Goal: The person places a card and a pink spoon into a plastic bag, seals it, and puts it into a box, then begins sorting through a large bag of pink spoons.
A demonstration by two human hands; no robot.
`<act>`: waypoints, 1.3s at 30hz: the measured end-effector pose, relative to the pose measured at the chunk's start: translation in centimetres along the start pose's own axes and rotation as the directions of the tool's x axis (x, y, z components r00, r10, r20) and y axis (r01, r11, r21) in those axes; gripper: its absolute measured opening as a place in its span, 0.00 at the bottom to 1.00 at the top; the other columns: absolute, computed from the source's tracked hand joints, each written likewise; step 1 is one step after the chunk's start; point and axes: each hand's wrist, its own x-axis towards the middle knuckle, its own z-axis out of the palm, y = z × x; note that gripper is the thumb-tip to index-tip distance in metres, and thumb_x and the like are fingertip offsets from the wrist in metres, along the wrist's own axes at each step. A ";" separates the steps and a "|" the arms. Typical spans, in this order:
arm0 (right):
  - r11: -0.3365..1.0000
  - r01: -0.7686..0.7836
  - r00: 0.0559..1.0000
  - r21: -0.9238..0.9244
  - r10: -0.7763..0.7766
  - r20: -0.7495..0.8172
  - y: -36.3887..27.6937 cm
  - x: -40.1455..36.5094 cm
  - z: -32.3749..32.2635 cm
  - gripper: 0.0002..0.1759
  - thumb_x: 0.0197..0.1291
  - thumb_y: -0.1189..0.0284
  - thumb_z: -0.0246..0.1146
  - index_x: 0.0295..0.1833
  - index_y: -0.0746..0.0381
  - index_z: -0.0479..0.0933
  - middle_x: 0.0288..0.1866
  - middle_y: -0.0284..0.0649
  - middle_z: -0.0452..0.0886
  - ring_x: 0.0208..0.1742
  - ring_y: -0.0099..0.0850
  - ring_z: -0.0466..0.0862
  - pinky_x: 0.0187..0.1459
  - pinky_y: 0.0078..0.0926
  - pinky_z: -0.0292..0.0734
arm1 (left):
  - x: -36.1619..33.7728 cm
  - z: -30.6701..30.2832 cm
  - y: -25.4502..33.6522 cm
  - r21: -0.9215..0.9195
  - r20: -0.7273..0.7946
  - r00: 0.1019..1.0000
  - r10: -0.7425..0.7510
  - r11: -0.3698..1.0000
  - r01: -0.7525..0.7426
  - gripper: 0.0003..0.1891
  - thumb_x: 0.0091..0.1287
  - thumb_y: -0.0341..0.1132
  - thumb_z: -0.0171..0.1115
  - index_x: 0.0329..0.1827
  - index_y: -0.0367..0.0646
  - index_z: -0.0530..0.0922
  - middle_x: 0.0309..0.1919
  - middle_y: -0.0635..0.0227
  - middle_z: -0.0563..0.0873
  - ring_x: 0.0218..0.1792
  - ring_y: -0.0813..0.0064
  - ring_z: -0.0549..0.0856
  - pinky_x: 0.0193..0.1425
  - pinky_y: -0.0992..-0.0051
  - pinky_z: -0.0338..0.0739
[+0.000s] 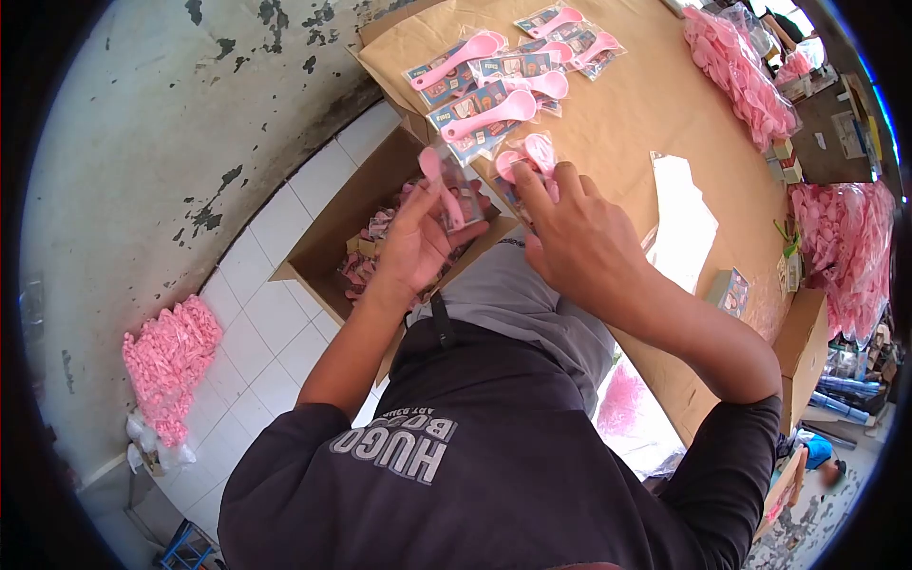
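Observation:
My left hand (418,237) is closed around a pink spoon in a clear plastic packet (445,195), held over an open cardboard box. My right hand (579,223) is at the table's near edge, its thumb and fingers closed on another packaged pink spoon (508,169); its fingertips partly hide that packet. Beyond the hands, several pink spoons with printed blue cards (489,116) lie in clear packets, piled on the brown-covered table (608,123). Inside the cardboard box (328,214) are many similar pink packets (366,252).
White paper sheets (682,223) and a small stack of cards (730,293) lie on the table. Large bags of pink spoons (741,76) stand at the far right. Another pink heap (171,366) rests on the tiled floor by the wall. A person (819,451) is at lower right.

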 end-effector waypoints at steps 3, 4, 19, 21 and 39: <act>0.994 0.049 0.999 0.103 -0.049 -0.005 -1.1 0.2 0.1 0.32 0.61 0.74 0.65 0.72 0.65 0.70 0.52 0.59 0.79 0.53 0.50 0.86 0.37 0.40 0.88 | -0.9 1.1 -1.5 -0.137 0.037 0.997 -0.067 0.988 0.071 0.25 0.85 0.53 0.52 0.74 0.46 0.73 0.66 0.62 0.86 0.67 0.61 0.85 0.69 0.48 0.84; 0.994 0.046 0.999 0.103 -0.045 -0.007 -1.7 0.2 0.2 0.32 0.61 0.74 0.65 0.72 0.65 0.70 0.52 0.59 0.79 0.53 0.50 0.86 0.37 0.40 0.88 | -1.1 1.0 -2.0 -0.134 0.039 0.997 -0.069 0.988 0.074 0.25 0.85 0.53 0.52 0.74 0.46 0.73 0.66 0.62 0.86 0.67 0.61 0.85 0.69 0.48 0.84; 0.948 0.220 0.948 0.229 -0.152 -0.281 0.6 4.6 -1.6 0.34 0.61 0.72 0.69 0.73 0.65 0.72 0.68 0.51 0.79 0.64 0.48 0.82 0.64 0.46 0.81 | -0.3 -6.8 -3.0 -0.095 -0.211 0.977 0.031 0.994 -0.052 0.24 0.83 0.48 0.59 0.75 0.45 0.71 0.65 0.59 0.85 0.60 0.61 0.88 0.67 0.50 0.84; 0.960 0.228 0.930 0.165 -0.164 -0.329 3.8 6.2 -1.9 0.34 0.62 0.68 0.70 0.73 0.63 0.72 0.70 0.51 0.78 0.67 0.50 0.80 0.68 0.47 0.78 | 0.5 -10.9 -3.2 -0.028 -0.286 0.958 0.015 0.999 -0.024 0.25 0.82 0.48 0.60 0.74 0.44 0.71 0.68 0.57 0.83 0.63 0.59 0.86 0.68 0.46 0.82; 0.971 0.225 0.948 0.075 -0.201 -0.247 6.0 9.2 3.4 0.38 0.61 0.49 0.75 0.75 0.48 0.75 0.74 0.49 0.77 0.72 0.59 0.75 0.71 0.57 0.72 | 1.6 2.3 4.9 0.190 0.068 0.958 0.280 0.939 -0.287 0.44 0.80 0.59 0.60 0.88 0.46 0.52 0.79 0.51 0.72 0.78 0.53 0.74 0.75 0.42 0.77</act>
